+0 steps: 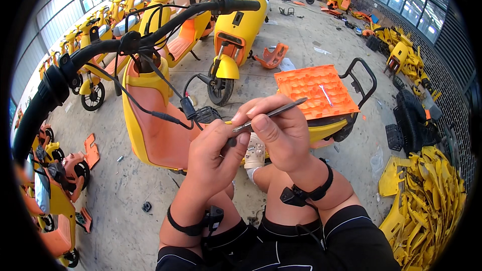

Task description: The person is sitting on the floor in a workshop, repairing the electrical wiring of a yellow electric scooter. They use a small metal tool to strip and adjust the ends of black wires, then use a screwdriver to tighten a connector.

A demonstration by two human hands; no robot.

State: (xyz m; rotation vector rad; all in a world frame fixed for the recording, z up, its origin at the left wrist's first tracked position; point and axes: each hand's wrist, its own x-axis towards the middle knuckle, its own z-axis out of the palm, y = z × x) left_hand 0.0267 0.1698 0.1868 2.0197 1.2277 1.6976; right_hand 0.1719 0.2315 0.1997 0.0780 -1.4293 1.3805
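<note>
Both of my hands meet in front of me over a slim dark screwdriver shaft (280, 110) with a pointed end. My left hand (212, 149) is closed, pinching the shaft near its left end; a small dark piece shows below those fingers, too hidden to name. My right hand (285, 138) has thumb and fingers closed on the shaft's middle, and the point sticks out up and to the right. Beyond my hands stands a yellow and orange scooter (150, 120) with its handlebar (170, 26) bare and cables hanging loose.
On the scooter's rear lies an orange bumpy tray (301, 83) with a wrench (326, 95) on it. Yellow panels (427, 211) are heaped at right. Another yellow scooter (241, 25) stands ahead, rows of more behind. Orange parts (273, 56) and scraps litter the concrete floor.
</note>
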